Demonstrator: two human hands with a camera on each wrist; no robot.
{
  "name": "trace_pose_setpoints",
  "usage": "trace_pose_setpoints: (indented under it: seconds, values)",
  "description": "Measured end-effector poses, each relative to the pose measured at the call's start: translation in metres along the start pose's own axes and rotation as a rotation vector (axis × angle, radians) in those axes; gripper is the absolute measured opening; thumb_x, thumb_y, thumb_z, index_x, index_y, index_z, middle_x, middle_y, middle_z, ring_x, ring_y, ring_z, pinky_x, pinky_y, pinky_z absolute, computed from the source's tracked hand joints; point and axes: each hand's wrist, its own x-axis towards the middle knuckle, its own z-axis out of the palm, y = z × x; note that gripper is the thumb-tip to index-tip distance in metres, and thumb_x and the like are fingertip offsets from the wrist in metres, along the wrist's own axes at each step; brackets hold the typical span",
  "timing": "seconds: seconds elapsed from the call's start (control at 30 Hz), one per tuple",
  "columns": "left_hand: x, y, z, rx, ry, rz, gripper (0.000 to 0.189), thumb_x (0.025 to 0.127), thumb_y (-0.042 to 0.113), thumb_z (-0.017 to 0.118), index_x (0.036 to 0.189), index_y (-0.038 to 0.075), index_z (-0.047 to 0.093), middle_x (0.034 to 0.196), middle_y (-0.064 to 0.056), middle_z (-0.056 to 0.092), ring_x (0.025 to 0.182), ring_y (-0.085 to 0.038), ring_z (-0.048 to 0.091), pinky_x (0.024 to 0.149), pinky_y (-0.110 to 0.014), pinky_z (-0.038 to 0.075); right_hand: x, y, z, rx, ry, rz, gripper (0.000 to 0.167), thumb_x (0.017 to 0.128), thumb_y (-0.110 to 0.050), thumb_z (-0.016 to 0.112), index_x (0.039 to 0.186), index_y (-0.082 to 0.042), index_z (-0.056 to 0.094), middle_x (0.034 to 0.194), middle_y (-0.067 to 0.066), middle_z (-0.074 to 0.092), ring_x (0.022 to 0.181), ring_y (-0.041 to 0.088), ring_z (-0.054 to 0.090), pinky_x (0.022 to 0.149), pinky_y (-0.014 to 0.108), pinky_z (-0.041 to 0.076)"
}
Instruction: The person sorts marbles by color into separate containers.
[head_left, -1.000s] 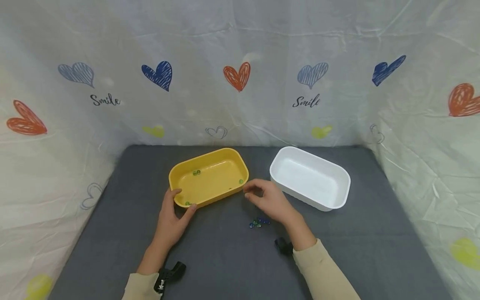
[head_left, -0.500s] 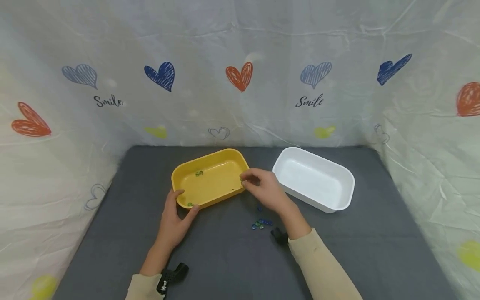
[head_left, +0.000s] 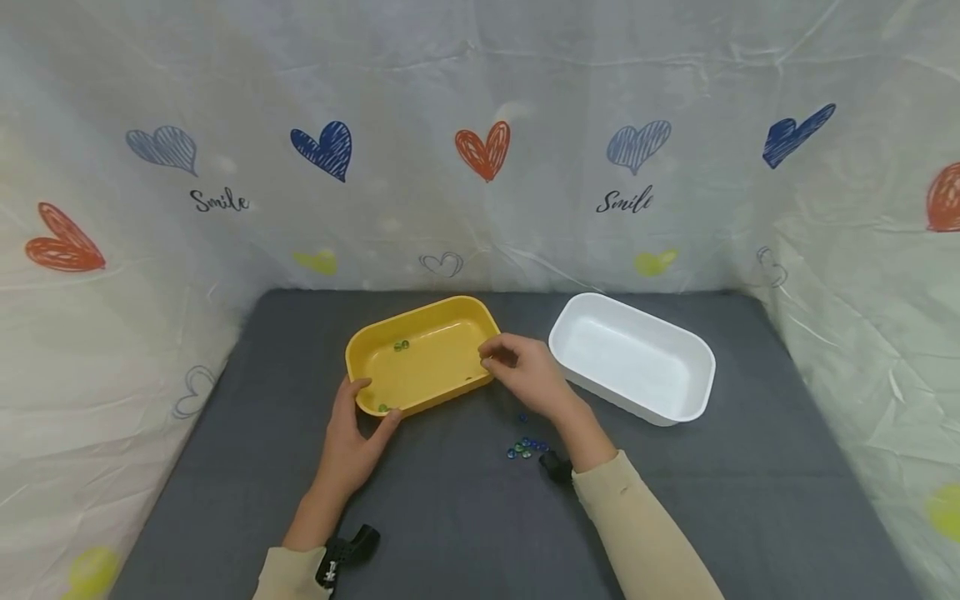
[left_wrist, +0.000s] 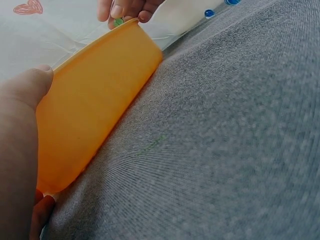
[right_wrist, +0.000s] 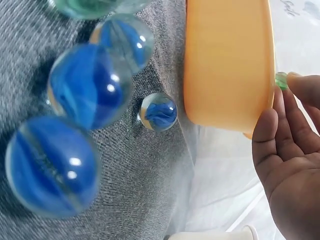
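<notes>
My left hand (head_left: 350,442) grips the near-left corner of a yellow plastic tray (head_left: 442,358), its thumb at the rim. My right hand (head_left: 531,379) is over the tray's right end, pinching a green marble (right_wrist: 281,80) between thumb and fingertips just beyond the rim. Two green marbles (head_left: 402,345) lie toward the tray's left side, and another green marble (head_left: 383,408) shows by my left hand. In front of the tray, several blue and green marbles (head_left: 527,448) sit in a cluster on the cloth. One blue marble (right_wrist: 159,111) lies apart, closer to the tray.
A white tray (head_left: 633,354) with nothing visible inside stands to the right, behind my right forearm. Dark grey cloth (head_left: 450,517) covers the table. A pale curtain (head_left: 555,100) printed with hearts hangs along the back and sides.
My right hand has moved up and left, from beside the tray's right corner to over its rim, with the green marble. The lone blue marble has come into view. My left hand keeps its grip.
</notes>
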Motion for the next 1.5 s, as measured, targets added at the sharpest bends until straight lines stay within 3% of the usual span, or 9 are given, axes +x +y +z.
trace_pose_setpoints:
  seconds: [0.33,0.73,1.5]
  values:
    - [-0.0003,0.0014,-0.0006,-0.007,0.009,0.020,0.075,0.102,0.027,0.082,0.159,0.004,0.040,0.180,-0.017,0.019,0.162,-0.043,0.027,0.119,-0.069,0.033,-0.0024,-0.0014,-0.0007,-0.009,-0.043,-0.007,0.018,0.103,-0.012,0.078,0.120,-0.006,0.080,0.110,-0.002,0.078,0.097,0.016,0.072,0.088,0.039,0.061]
    - [-0.0008,0.0024,0.0002,-0.001,-0.001,0.001,0.076,0.102,0.029,0.082,0.160,0.003,0.039,0.179,-0.017,0.019,0.161,-0.042,0.028,0.119,-0.069,0.033,-0.0042,0.0012,-0.0005,-0.027,-0.039,0.003,0.015,0.103,-0.011,0.077,0.118,-0.012,0.081,0.111,-0.003,0.078,0.097,0.014,0.071,0.087,0.038,0.061]
    - [-0.0007,0.0040,-0.0007,-0.023,0.006,0.016,0.076,0.101,0.027,0.083,0.159,0.003,0.039,0.179,-0.015,0.020,0.161,-0.039,0.029,0.121,-0.066,0.034,-0.0064,-0.0014,-0.0011,-0.015,-0.032,-0.015,0.020,0.102,-0.002,0.073,0.119,-0.010,0.080,0.114,0.000,0.079,0.099,0.017,0.072,0.090,0.040,0.061]
